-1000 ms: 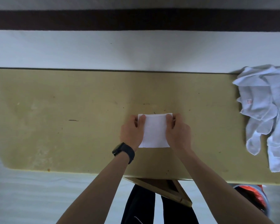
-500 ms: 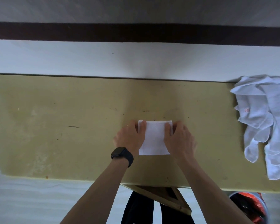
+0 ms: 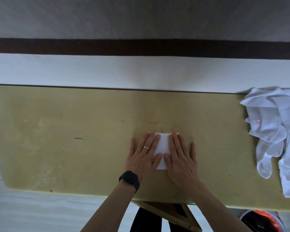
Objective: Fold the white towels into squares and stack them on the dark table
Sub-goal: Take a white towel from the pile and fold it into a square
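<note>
A small folded white towel [image 3: 163, 144] lies flat near the middle of the yellowish table [image 3: 74, 131]. My left hand [image 3: 143, 154], with a ring and a black watch at the wrist, lies flat with straight fingers on the towel's left part. My right hand [image 3: 181, 154] lies flat on its right part. Both palms press the cloth, so only a strip between the hands shows. A heap of unfolded white towels [image 3: 278, 131] lies at the table's right end.
A pale wall and a dark band run behind the table's far edge. A wooden frame [image 3: 171, 213] and my dark trouser legs show below the near edge. A red and grey container [image 3: 263, 221] stands on the floor at lower right.
My hands went from gripping the folded towel's side edges with curled fingers to lying flat on top of it with straight fingers. The view has tilted slightly.
</note>
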`<action>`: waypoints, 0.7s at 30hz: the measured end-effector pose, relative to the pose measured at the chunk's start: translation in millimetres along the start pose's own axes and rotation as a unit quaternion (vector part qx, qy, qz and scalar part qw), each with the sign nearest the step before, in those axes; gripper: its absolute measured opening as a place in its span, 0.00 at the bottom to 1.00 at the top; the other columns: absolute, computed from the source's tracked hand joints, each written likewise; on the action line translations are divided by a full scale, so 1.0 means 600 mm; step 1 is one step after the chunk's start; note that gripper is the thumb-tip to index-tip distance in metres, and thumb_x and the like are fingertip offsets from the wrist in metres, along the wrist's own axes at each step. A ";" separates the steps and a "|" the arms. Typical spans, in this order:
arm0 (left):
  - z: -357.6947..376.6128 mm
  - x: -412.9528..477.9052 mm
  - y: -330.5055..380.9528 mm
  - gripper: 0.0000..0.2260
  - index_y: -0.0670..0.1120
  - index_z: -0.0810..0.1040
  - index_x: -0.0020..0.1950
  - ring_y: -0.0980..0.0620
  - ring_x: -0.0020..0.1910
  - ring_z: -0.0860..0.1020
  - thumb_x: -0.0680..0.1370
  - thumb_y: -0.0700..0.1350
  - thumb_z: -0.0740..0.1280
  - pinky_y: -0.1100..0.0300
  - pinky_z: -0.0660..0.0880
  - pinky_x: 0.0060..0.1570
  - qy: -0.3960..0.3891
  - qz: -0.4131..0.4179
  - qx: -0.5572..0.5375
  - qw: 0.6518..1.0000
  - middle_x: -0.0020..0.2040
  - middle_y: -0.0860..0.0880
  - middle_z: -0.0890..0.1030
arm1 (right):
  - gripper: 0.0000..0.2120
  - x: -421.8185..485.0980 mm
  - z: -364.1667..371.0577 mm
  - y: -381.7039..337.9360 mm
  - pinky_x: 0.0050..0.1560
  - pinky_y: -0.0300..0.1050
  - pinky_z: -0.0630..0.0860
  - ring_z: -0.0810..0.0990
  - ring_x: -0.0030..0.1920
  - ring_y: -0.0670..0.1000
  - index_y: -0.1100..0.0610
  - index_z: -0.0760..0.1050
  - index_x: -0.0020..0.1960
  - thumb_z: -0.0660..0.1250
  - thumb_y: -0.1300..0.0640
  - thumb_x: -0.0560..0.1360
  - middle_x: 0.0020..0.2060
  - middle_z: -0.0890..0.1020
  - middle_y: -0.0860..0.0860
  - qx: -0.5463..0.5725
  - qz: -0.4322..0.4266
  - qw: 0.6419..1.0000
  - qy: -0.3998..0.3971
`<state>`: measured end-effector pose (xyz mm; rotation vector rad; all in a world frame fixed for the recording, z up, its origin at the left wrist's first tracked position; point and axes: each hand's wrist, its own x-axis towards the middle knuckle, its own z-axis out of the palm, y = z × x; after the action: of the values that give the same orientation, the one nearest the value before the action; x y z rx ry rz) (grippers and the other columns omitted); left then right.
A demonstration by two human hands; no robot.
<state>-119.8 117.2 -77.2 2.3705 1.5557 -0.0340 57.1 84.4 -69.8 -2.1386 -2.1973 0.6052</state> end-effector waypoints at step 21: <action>-0.118 0.059 0.078 0.18 0.43 0.71 0.60 0.41 0.56 0.77 0.79 0.55 0.64 0.49 0.75 0.50 -0.071 -0.497 -0.318 0.804 0.57 0.43 0.78 | 0.19 0.044 -0.065 -0.015 0.53 0.55 0.74 0.79 0.56 0.61 0.61 0.71 0.61 0.66 0.49 0.78 0.55 0.77 0.57 0.275 0.351 0.893 -0.061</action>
<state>-73.3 150.7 -5.2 0.8667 2.1057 0.0711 57.4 120.0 -37.6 -2.5167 -1.0005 1.2249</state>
